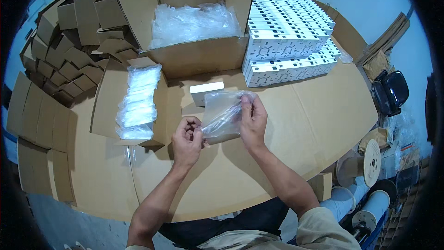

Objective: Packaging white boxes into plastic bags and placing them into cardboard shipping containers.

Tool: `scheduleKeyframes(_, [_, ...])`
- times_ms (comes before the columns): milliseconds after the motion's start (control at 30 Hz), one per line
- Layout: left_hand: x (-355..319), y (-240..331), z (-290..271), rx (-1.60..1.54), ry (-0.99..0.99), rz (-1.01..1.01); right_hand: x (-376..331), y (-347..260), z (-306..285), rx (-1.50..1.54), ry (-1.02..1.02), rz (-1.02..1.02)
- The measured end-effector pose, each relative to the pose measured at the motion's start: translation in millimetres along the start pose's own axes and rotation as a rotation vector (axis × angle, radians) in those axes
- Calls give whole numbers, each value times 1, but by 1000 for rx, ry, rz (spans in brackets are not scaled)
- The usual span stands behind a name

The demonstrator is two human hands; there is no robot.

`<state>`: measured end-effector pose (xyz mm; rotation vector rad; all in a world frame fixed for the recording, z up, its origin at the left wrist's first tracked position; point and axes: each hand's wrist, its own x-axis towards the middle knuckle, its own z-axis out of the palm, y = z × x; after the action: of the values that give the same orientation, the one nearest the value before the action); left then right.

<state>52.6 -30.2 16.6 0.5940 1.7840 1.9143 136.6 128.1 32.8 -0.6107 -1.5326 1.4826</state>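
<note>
A clear plastic bag point(222, 113) is stretched between my two hands above the cardboard-covered table. My left hand point(188, 141) pinches its lower left edge, fingers curled in. With thumb and fingers, my right hand point(253, 123) grips the bag's upper right side. Nothing plainly shows inside the bag. Just behind it a small white box point(205, 92) lies on the table, partly covered by the bag. To the left stands an open carton point(105, 104) holding a row of plastic-wrapped packs point(140, 97).
A large open carton point(199, 58) at the back holds loose clear bags point(196, 23). White printed boxes point(286, 42) are stacked at the back right. Folded cardboard cartons point(64, 60) pile up at the far left. Spools point(371, 162) and a black chair point(392, 92) stand beyond the table's right edge.
</note>
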Motion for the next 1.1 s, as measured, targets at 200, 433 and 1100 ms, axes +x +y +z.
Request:
scheduleKeyframes(200, [6,-5,-9,-274,-41,41,4,-3,-5,-160,64,-182])
scheduleKeyframes(433, [-2,4,13,2,36,194,-21,-13,13,-230,-133,-135])
scheduleKeyframes(1100, [4,-2,2,215,289,368,-12,-9,7,-138,-127,38])
